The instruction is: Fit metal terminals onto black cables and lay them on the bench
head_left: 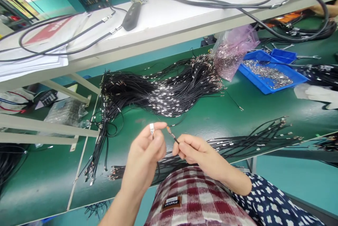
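Observation:
Between finger and thumb, my right hand (pixel 191 149) pinches a thin black cable (pixel 176 140) whose copper-coloured end points up and left. My left hand (pixel 150 143) is closed, with its index finger stretched to the tip of that cable and a white band around the finger. Another dark cable end shows under my left thumb. Behind both hands lies a large bundle of black cables (pixel 163 95) with silver sleeves on the green table (pixel 211 120). A smaller row of cables (pixel 245 141) runs along the front edge, partly behind my right hand.
A blue tray (pixel 261 86) of small metal parts and a pink bag (pixel 229 53) stand at the back right. White gloves (pixel 322 93) lie beside them. A white shelf (pixel 163 25) crosses above, bearing looped cables and a black-handled tool (pixel 132 16). Shelf legs stand at left.

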`<state>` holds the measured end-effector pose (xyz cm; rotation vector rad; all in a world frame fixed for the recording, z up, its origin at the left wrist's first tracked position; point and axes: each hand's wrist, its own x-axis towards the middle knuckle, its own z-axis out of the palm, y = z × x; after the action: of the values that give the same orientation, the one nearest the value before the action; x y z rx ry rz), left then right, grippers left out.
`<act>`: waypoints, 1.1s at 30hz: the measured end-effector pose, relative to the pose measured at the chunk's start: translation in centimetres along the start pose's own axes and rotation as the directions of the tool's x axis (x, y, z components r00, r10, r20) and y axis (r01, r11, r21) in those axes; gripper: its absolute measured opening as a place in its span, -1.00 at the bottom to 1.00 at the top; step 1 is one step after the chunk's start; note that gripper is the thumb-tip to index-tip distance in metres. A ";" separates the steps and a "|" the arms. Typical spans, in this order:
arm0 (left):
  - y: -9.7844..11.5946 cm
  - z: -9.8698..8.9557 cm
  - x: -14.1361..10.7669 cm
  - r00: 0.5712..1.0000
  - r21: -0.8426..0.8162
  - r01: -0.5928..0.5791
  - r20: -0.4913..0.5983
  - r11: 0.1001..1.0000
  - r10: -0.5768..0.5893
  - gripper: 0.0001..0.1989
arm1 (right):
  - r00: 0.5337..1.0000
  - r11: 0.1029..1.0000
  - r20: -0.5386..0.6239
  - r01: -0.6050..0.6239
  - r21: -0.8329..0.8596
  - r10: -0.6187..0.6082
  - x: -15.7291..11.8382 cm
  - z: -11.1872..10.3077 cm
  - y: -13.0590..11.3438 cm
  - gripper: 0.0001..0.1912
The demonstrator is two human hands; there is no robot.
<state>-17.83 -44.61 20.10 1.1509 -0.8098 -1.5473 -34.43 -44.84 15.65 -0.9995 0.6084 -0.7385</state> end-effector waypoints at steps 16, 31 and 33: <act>-1.0 -1.0 -0.6 0.978 0.231 -0.121 -0.140 0.966 0.156 -0.80 | 0.950 0.967 -0.279 0.069 -0.247 -0.139 -0.4 0.9 0.8 -0.82; -1.0 -0.2 -0.1 0.989 0.009 0.148 0.011 0.989 -0.148 -0.78 | 0.970 0.979 -0.177 0.139 -0.147 -0.165 0.6 1.4 -0.2 -0.87; -0.9 0.0 -0.1 0.979 -0.047 0.200 0.047 0.979 -0.198 -0.79 | 0.976 0.987 -0.159 0.135 -0.087 -0.148 0.5 1.2 0.1 -0.87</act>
<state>-18.07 -44.27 19.30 1.1940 -0.6938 -1.7521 -33.20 -44.54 16.00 -1.0662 0.7176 -0.9368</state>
